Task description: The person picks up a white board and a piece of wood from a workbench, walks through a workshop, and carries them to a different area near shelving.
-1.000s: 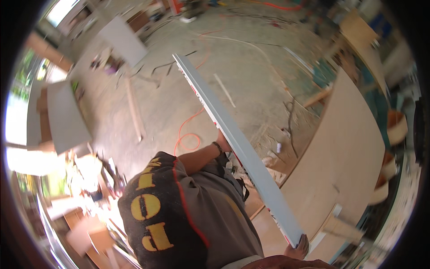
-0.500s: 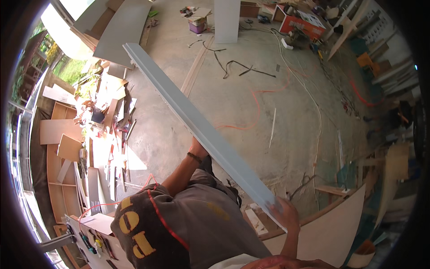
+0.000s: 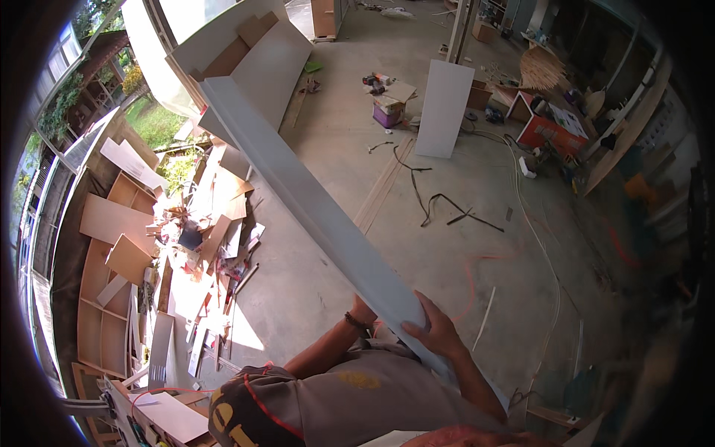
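A long, narrow grey board (image 3: 298, 203) with a raised lip along its edge runs aslant across the head view, from far left to near right. My right hand (image 3: 438, 328) grips it from the right, thumb over its upper face and fingers round the far edge. Beneath the board, my left hand (image 3: 360, 310) supports it from the left side; most of its fingers are hidden behind the board. A dark bracelet (image 3: 356, 321) circles the left wrist. The board's near end passes under my right forearm.
A heap of wood offcuts (image 3: 223, 195) lies at left, beside an open shelf frame (image 3: 102, 320). Ahead stand a white panel (image 3: 445, 112), a purple box (image 3: 387, 113) and a red-orange box (image 3: 550, 132). Black straps (image 3: 426, 201) and a pale cable (image 3: 538, 237) lie on the floor.
My right hand has slid up from the board's near end, closer to my left hand. The view has tilted up, so more of the far floor shows.
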### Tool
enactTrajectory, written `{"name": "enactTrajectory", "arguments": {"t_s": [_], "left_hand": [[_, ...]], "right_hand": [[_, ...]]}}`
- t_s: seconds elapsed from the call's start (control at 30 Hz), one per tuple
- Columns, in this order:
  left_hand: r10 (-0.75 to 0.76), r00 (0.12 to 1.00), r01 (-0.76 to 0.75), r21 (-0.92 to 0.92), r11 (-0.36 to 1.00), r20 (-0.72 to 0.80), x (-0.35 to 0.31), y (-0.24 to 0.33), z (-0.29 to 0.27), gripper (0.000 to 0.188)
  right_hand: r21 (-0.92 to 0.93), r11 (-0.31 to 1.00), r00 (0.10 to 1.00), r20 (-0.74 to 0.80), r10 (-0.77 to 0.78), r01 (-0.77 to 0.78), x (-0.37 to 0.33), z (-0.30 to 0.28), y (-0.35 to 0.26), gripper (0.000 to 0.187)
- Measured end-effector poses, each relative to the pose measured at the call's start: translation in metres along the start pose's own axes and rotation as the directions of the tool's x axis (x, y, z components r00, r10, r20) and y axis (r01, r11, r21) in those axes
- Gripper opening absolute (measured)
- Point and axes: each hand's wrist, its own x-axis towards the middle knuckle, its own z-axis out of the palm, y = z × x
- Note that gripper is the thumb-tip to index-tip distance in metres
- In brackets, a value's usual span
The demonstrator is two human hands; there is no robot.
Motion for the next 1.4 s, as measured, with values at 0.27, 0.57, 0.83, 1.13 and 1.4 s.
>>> {"name": "enactTrajectory", "arguments": {"t_s": [0.27, 0.57, 0.83, 1.13, 1.4], "left_hand": [[-0.021, 0.977, 0.036, 0.070, 0.997, -0.212, 0.168, 0.049, 0.055, 0.037], [-0.073, 0.981, 0.103, 0.162, 0.981, -0.181, 0.451, 0.097, 0.084, 0.032], [-0.205, 0.917, 0.198, -0.057, 0.979, -0.341, 0.697, 0.166, 0.097, 0.059], [-0.190, 0.905, 0.192, -0.034, 0.981, -0.380, 0.983, 0.239, 0.023, 0.067], [-0.340, 0.897, 0.410, 0.242, 0.879, -0.284, 1.217, 0.361, -0.017, 0.076]], "right_hand": [[0.278, 0.960, 1.000, 0.015, -0.011, 0.006, 0.189, -0.064, 0.015, 0.082], [0.360, 0.925, 0.993, -0.072, -0.099, 0.118, 0.461, -0.166, -0.031, 0.108], [0.392, 0.912, 0.988, 0.042, -0.151, 0.123, 0.714, -0.259, -0.071, 0.092], [0.094, 0.976, 0.969, -0.170, -0.178, 0.195, 1.002, -0.281, -0.101, 0.084], [0.273, 0.961, 0.998, -0.066, -0.021, 0.038, 1.246, -0.333, -0.192, 0.081]]}}
